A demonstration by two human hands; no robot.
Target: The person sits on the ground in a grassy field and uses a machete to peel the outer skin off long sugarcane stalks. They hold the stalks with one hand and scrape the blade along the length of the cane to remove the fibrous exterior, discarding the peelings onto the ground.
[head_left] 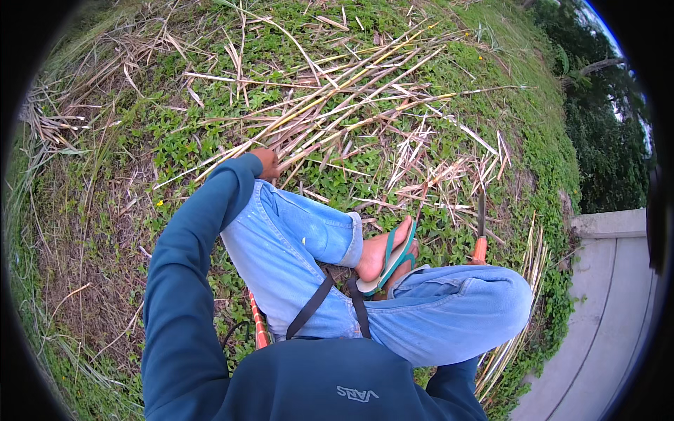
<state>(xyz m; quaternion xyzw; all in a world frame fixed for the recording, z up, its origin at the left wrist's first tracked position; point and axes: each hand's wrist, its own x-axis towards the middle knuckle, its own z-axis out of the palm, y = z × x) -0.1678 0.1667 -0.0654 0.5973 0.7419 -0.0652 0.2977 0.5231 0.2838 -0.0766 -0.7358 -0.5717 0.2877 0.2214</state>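
Observation:
My left hand reaches past my left knee to the near end of a loose pile of long, thin yellow-brown stalks. Its fingers look curled around a stalk that runs out toward the upper right; my hand's back hides part of the grip. My right sleeve passes behind my bent right knee, so the right hand is hidden. Just beyond that knee, a knife with an orange handle points away from me. Whether my right hand holds it cannot be seen.
Dry leaf scraps lie beyond my sandalled feet. A bundle of thin stalks lies beside my right knee, near a concrete slab. More dry litter lies at far left. A red-orange striped object shows by my left thigh.

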